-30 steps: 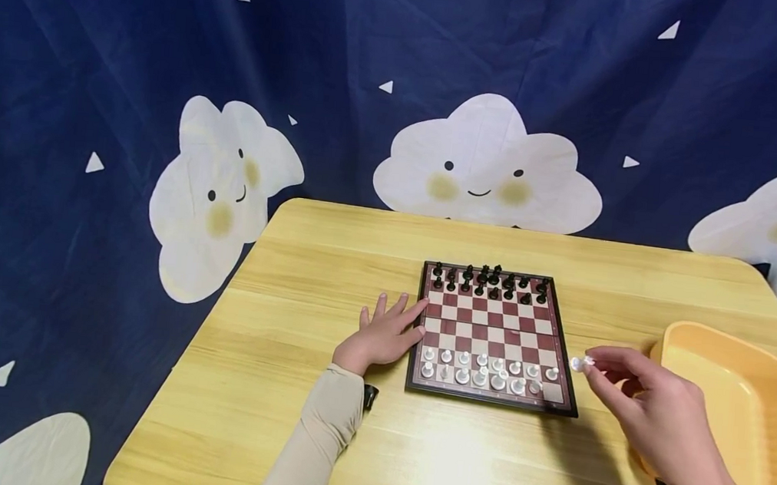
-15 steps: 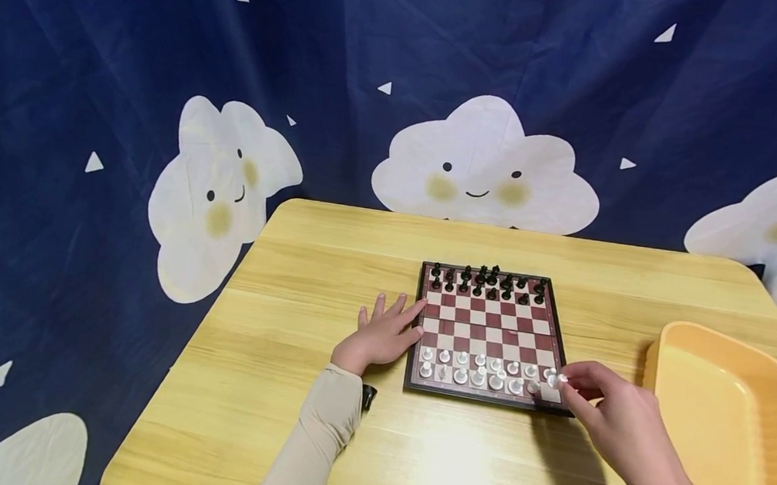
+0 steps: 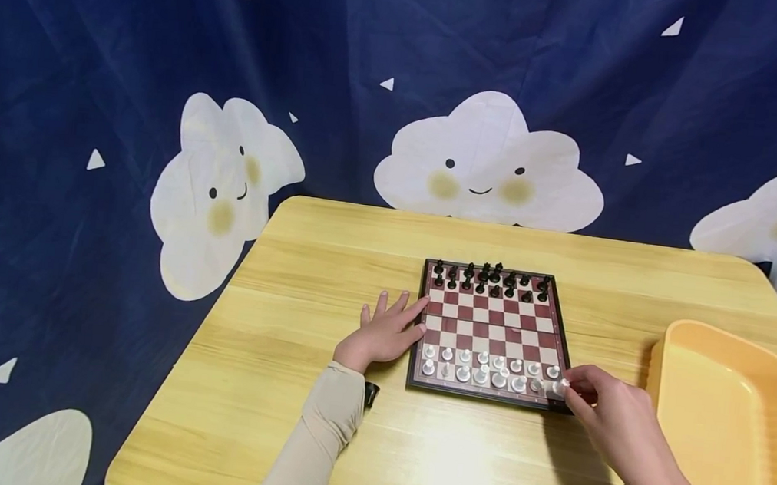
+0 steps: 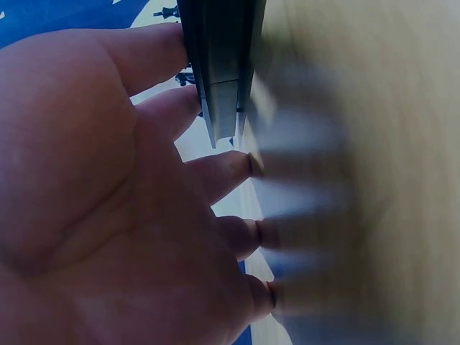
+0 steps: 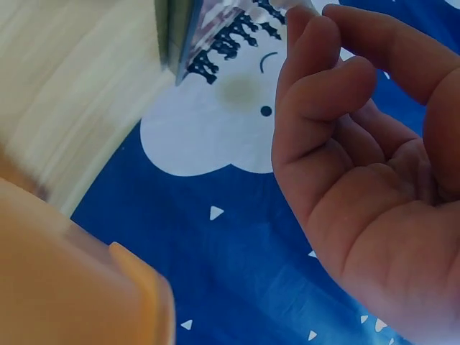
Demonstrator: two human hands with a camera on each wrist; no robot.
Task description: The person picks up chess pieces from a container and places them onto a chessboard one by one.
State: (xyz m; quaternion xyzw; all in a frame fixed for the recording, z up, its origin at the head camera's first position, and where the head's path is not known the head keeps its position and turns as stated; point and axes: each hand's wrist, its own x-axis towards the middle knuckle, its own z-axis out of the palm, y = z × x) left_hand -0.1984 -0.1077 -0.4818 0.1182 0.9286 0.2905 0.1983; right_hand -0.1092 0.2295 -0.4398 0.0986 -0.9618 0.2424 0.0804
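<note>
A chessboard (image 3: pixel 493 319) with a dark rim lies on the table. Several black chess pieces (image 3: pixel 481 287) line its far side, and several white chess pieces (image 3: pixel 481 375) fill two rows on the near side. My right hand (image 3: pixel 616 420) pinches a white chess piece (image 3: pixel 561 386) between thumb and fingertips at the board's near right corner square. In the right wrist view the fingers (image 5: pixel 323 93) are curled, the piece showing only at the top. My left hand (image 3: pixel 383 336) is spread flat, its thumb and index finger touching the board's left edge (image 4: pixel 219 72).
A yellow plastic bin (image 3: pixel 719 425) stands at the right of the wooden table (image 3: pixel 302 281), close beside my right forearm. A dark blue curtain (image 3: pixel 349 54) with clouds hangs behind the table's far edge.
My right hand has moved left from beside the bin to the board's near right corner, bringing the white chess piece down onto the corner square. The left hand stays at the board's edge.
</note>
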